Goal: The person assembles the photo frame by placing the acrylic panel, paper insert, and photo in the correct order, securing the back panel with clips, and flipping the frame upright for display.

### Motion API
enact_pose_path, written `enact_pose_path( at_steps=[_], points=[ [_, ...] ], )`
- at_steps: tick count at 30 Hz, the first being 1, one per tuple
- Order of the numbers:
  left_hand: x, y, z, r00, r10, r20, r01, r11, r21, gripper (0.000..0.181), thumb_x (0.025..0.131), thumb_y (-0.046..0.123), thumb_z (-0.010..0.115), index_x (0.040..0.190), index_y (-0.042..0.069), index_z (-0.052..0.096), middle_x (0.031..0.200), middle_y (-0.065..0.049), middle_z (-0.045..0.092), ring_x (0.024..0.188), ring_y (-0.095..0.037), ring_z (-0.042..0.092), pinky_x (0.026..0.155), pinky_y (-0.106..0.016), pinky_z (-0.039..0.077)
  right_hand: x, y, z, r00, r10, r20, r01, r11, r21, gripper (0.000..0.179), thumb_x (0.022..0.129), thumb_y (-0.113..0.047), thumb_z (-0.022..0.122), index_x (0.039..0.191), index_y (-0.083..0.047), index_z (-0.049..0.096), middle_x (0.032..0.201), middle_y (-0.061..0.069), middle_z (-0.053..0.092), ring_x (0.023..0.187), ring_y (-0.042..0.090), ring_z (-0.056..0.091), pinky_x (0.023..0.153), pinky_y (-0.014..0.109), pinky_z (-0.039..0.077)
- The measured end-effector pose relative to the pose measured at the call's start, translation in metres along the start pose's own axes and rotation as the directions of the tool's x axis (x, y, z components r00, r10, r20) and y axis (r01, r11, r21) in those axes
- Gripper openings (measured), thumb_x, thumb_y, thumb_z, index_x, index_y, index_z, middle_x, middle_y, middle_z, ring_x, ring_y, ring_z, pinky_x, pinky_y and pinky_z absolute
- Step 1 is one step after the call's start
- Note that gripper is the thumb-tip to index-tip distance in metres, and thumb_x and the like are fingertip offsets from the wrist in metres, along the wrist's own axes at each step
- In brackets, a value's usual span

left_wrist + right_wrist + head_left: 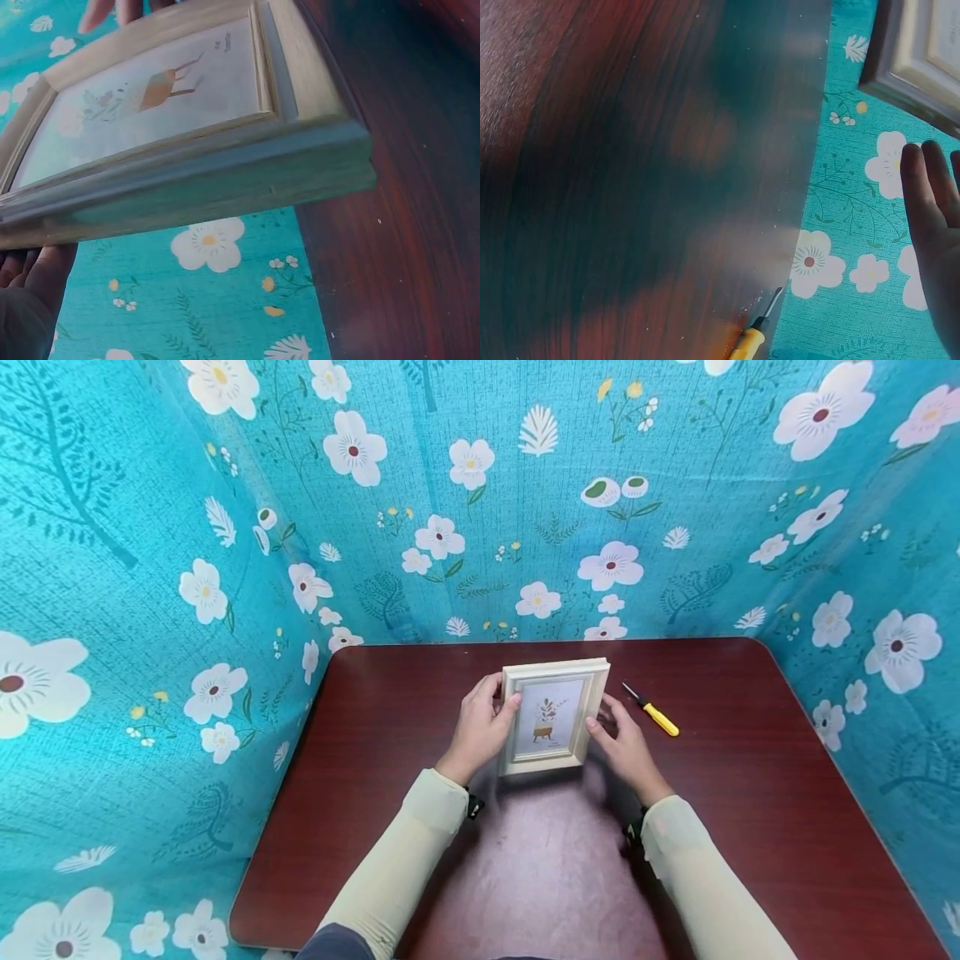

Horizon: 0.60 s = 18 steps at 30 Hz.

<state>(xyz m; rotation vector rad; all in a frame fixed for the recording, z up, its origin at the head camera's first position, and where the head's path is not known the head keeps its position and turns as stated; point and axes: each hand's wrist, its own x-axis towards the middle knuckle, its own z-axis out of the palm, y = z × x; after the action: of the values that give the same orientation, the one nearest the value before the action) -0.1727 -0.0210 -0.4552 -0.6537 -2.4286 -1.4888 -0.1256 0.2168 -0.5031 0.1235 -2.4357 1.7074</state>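
Note:
A pale cream picture frame with a plant-in-a-pot print stands tilted back above the table, its front facing me. Its left side is gripped by my left hand, thumb on the front and fingers behind. In the left wrist view the frame fills much of the picture, and part of the left hand shows at its lower left. My right hand is at the frame's right edge. In the right wrist view that hand's fingers look straight, with a gap below the frame.
A screwdriver with a yellow handle lies on the dark red table, just right of the frame. Teal flowered cloth hangs behind the table and along both sides.

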Motion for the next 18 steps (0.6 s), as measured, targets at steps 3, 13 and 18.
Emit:
enact_pose_path(
  at_steps=[3,13,18],
  points=[
    [-0.001,-0.004,-0.001,1.0,-0.015,0.004,0.015,1.0,0.017,0.03,0.098,0.016,0.061,0.124,0.002,0.056,0.104,-0.006,0.059,0.081,-0.012,0.057,0.065,-0.025,0.051,-0.001,-0.001,0.001,1.0,-0.007,0.011,0.007,1.0,0.027,0.049,0.099,-0.009,0.057,0.14,0.01,0.039,0.127,0.034,0.053,0.115,0.042,0.054,0.089,0.03,0.047],
    [-0.003,-0.018,0.0,1.0,-0.012,-0.017,0.012,1.0,-0.005,0.029,0.097,0.012,0.061,0.123,0.0,0.056,0.099,-0.009,0.059,0.081,-0.013,0.058,0.067,-0.026,0.05,-0.004,-0.004,0.002,1.0,0.003,0.011,-0.003,1.0,-0.011,0.044,0.095,-0.007,0.063,0.133,0.008,0.049,0.108,0.027,0.064,0.095,0.031,0.062,0.074,0.018,0.047],
    [0.0,-0.02,-0.002,0.998,-0.056,-0.04,0.055,0.998,-0.006,0.029,0.096,0.01,0.062,0.122,-0.001,0.056,0.096,-0.009,0.058,0.081,-0.015,0.055,0.068,-0.027,0.047,0.0,0.014,0.003,1.0,0.015,0.004,-0.015,1.0,-0.024,0.045,0.092,-0.011,0.069,0.133,0.001,0.053,0.105,0.02,0.067,0.089,0.022,0.063,0.072,0.02,0.048]
  ],
)
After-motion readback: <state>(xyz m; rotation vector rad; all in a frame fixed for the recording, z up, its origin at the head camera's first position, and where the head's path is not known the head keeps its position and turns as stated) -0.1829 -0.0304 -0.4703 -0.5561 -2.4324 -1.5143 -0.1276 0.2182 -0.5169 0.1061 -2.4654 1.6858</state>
